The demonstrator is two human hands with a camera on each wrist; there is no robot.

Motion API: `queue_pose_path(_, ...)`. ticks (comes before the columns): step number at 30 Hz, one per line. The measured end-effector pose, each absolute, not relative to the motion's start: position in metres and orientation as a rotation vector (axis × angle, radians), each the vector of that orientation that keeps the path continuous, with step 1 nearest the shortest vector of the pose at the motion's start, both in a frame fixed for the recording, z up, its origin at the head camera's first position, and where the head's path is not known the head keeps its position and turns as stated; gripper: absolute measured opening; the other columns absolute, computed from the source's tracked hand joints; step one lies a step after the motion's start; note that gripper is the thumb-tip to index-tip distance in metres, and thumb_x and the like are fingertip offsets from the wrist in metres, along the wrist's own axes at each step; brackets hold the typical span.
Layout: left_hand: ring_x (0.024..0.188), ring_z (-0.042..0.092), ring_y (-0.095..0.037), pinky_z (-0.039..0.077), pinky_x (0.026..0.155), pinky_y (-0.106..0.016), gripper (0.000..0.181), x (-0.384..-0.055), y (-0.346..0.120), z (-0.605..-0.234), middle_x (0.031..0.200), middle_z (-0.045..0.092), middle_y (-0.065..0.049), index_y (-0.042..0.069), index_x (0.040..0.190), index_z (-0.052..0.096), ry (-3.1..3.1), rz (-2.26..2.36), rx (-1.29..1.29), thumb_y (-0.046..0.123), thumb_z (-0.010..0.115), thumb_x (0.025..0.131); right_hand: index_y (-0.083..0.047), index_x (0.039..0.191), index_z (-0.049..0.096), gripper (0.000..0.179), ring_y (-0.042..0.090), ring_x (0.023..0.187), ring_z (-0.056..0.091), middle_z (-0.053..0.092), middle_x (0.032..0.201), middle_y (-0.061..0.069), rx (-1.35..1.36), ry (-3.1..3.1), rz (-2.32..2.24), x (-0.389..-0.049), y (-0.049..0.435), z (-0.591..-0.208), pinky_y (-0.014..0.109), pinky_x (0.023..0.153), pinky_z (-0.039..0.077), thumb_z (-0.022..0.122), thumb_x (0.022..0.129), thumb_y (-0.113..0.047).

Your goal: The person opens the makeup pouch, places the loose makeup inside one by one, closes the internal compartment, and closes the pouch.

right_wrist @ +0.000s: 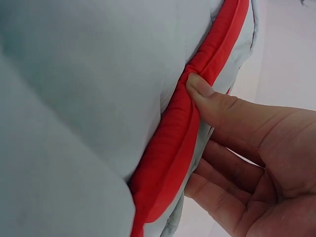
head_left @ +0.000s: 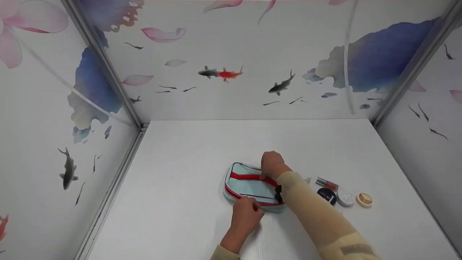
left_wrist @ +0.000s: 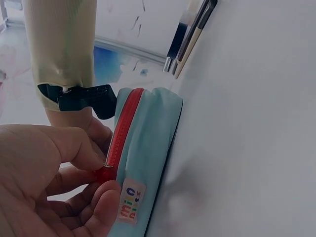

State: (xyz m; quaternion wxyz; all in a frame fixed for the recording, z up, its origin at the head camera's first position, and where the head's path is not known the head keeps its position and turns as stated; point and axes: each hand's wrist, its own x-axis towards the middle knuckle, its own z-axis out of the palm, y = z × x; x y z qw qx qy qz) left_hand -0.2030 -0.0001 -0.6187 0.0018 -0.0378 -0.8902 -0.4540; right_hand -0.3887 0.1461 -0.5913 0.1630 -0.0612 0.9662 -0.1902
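A light blue zippered pouch [head_left: 240, 187] with a red handle strap [head_left: 242, 176] lies on the white table. At its near side is my left hand [head_left: 247, 213]. In the left wrist view, that thumb and fingers pinch the red zipper pull [left_wrist: 104, 174] on the red zipper [left_wrist: 123, 126], just above a small lettered label [left_wrist: 132, 201]. My right hand [head_left: 273, 165] holds the pouch's far edge. The right wrist view shows its thumb pressing the red strap [right_wrist: 170, 148], with the other fingers curled behind the pouch.
Right of the pouch lie a lip gloss tube [head_left: 327, 183], a dark round compact [head_left: 326, 196], a white round compact [head_left: 345, 199] and a small tan-topped round case [head_left: 364, 199]. Slim brushes [left_wrist: 190, 39] show in the left wrist view. Patterned walls [head_left: 245, 97] enclose the table.
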Motion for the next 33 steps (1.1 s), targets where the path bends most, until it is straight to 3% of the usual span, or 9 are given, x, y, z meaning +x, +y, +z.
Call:
queue_pose_path(13,0.071,0.051,-0.006,0.045,0.064,-0.025,0.017,-0.201,0.013,-0.617,0.071,0.058,0.008,0.016,0.074,0.069,-2.848,-1.467,-0.114,0.007,0.076,0.087,-0.007,0.093,0.078,0.024,0.024,0.086,0.066,0.073,0.091,0.007,-0.191,2.763,-0.566,-0.384,0.146,-0.591,0.044,0.087,0.061,0.095,0.077,-0.010)
queue_pose_path(22,0.070,0.051,-0.005,0.048,0.065,-0.025,0.016,-0.200,0.022,-0.617,0.071,0.059,0.008,0.016,0.076,0.071,-2.861,-1.459,-0.114,0.008,0.079,0.087,-0.009,0.089,0.078,0.025,0.023,0.083,0.065,0.073,0.088,0.005,-0.198,2.768,-0.561,-0.391,0.149,-0.597,0.043,0.084,0.061,0.097,0.073,-0.012)
queue_pose_path(33,0.068,0.045,-0.003,0.042,0.063,-0.023,0.021,-0.197,0.028,-0.621,0.068,0.054,0.009,0.016,0.069,0.068,-2.799,-1.404,-0.210,0.006,0.079,0.084,-0.008,0.086,0.077,0.023,0.025,0.086,0.064,0.072,0.089,0.006,-0.229,2.784,-0.596,-0.388,0.150,-0.596,0.045,0.086,0.060,0.096,0.073,-0.011)
